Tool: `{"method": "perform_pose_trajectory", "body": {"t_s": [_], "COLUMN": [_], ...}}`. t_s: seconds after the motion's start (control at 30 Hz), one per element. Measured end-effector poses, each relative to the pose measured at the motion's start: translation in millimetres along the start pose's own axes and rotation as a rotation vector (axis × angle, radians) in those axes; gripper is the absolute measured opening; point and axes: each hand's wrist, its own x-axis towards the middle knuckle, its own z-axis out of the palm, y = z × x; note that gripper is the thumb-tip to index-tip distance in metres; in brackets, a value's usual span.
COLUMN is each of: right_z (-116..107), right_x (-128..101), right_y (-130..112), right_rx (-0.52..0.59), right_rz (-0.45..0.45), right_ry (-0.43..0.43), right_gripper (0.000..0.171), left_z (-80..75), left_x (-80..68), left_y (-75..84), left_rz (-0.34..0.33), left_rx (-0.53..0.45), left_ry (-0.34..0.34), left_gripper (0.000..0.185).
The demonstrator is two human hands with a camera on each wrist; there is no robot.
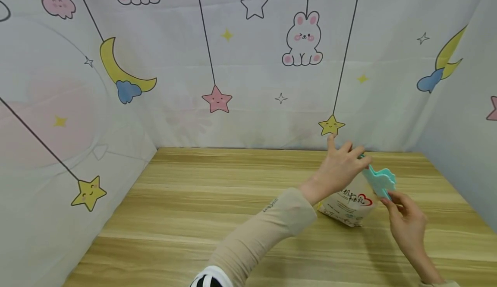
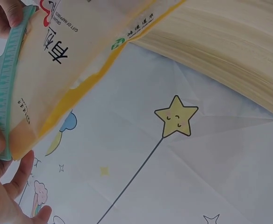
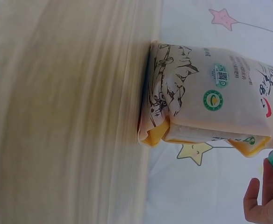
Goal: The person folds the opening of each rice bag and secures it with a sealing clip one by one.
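A bag (image 1: pixel 351 205) is stood upright on the table (image 1: pixel 217 200), right of centre, with a teal clip (image 1: pixel 379 180) set along its top edge. The clip's far end is pinched by the left hand (image 1: pixel 341 166), the near end by the right hand (image 1: pixel 405 218). For a clean seal the folded top should probably be kept flat inside the clip and both ends pressed evenly.

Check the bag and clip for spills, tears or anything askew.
Nothing stands out. The bag stands upright on the wooden table, with no spill or tear visible. The teal clip sits along its top edge, held between the left hand and right hand.
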Motion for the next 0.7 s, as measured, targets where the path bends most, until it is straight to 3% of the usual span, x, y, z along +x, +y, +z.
{"method": "perform_pose_trajectory", "body": {"t_s": [0.23,0.57,0.7], "right_z": [3.1,4.0,4.2], "right_x": [0.8,1.7,1.5], "right_y": [-1.2,-0.9,-0.5], "right_rx": [-0.071,-0.075,-0.085], "right_rz": [0.006,-0.015,-0.019], "right_ry": [0.020,0.023,0.024], "right_gripper": [0.019,0.010,0.017], "left_z": [1.1,3.5,4.3], "left_x": [0.2,0.5,0.3], "left_y": [2.4,3.1,3.8], "left_rz": [-0.011,-0.014,-0.013], "left_rx": [0.037,0.033,0.016], "left_ry": [0.019,0.047,0.063], "left_gripper": [0.023,0.024,0.025]}}
